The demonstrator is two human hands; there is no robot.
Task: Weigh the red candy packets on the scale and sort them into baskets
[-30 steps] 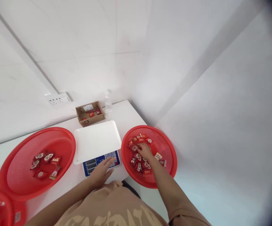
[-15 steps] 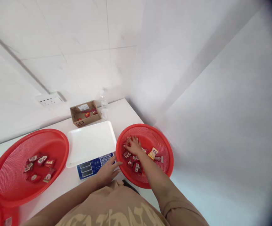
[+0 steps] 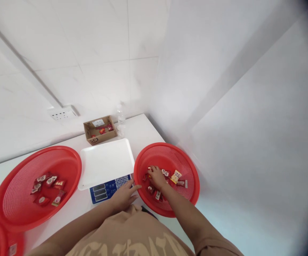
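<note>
My right hand (image 3: 157,177) reaches into the right red basket (image 3: 167,210), its fingers curled down over wrapped candies; fingertips and grasped pieces are partly hidden. Around it lie several red-wrapped candies (image 3: 165,172), a yellow packet (image 3: 176,176) and a dark red packet (image 3: 182,183). My left hand (image 3: 127,193) rests at this basket's left rim, fingers apart and thumb against the rim. It lies over the right end of the blue keypad panel (image 3: 108,190) of a scale with a white tray (image 3: 107,161).
A larger red basket (image 3: 7,222) with several wrapped candies (image 3: 49,181) stands on the left. Smaller red containers (image 3: 1,227) sit at the lower left. Behind the scale are a cardboard box (image 3: 103,138) and a clear bottle (image 3: 120,115). White walls border the table.
My right hand has drawn back toward me inside the basket, and its spread fingers have curled over candies. My left hand stays at the rim. The whole view has shifted slightly.
</note>
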